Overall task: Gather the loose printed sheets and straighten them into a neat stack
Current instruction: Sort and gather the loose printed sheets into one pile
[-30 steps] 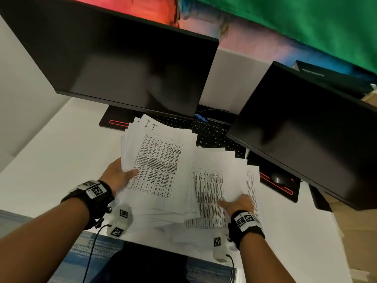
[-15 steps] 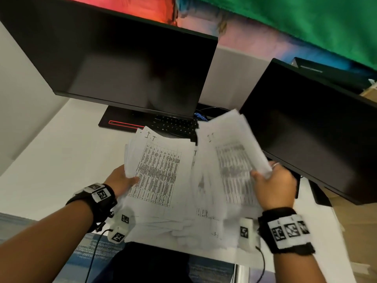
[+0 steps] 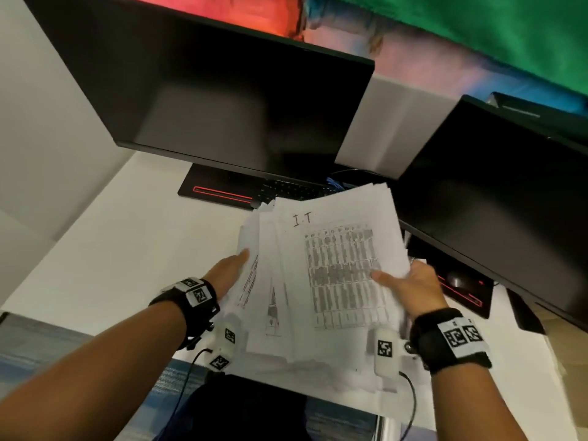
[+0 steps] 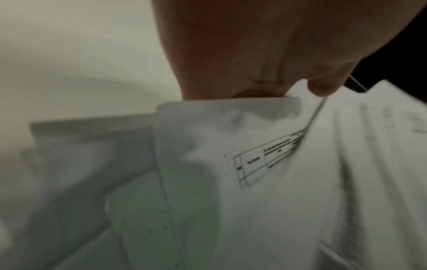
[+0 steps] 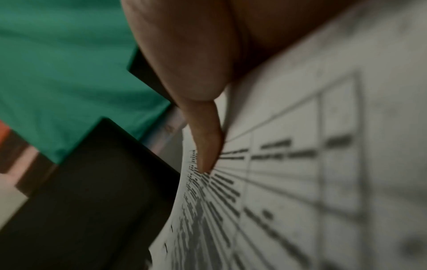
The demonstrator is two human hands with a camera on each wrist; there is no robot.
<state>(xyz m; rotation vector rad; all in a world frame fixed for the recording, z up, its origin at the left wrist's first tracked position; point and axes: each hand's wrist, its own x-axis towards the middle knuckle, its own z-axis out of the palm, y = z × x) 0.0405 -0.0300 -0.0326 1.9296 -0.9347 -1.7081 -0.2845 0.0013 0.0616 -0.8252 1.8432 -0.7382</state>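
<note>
A thick, uneven bundle of printed sheets [image 3: 334, 275] is held between both hands above the white desk [image 3: 111, 265]. Its top page shows a handwritten "I.T" and a dense table. My left hand [image 3: 227, 273] grips the bundle's left edge; in the left wrist view its thumb [image 4: 323, 87] lies on the paper [image 4: 254, 182] and its fingers are hidden beneath. My right hand [image 3: 413, 288] grips the right edge. The thumb [image 5: 205, 146] of that hand presses on the printed table [image 5: 300, 182]. The sheet edges fan out unevenly at the left and bottom.
A large dark monitor [image 3: 222, 100] stands behind the bundle and a second one [image 3: 496, 202] close on the right. A black keyboard [image 3: 292, 189] lies under the left monitor. A mouse [image 3: 456, 278] sits on a red-trimmed pad just right of my right hand.
My right hand picked up the right-hand batch of sheets from the desk and swung it left onto the pile in my left hand. Both hands now hold one bundle.
</note>
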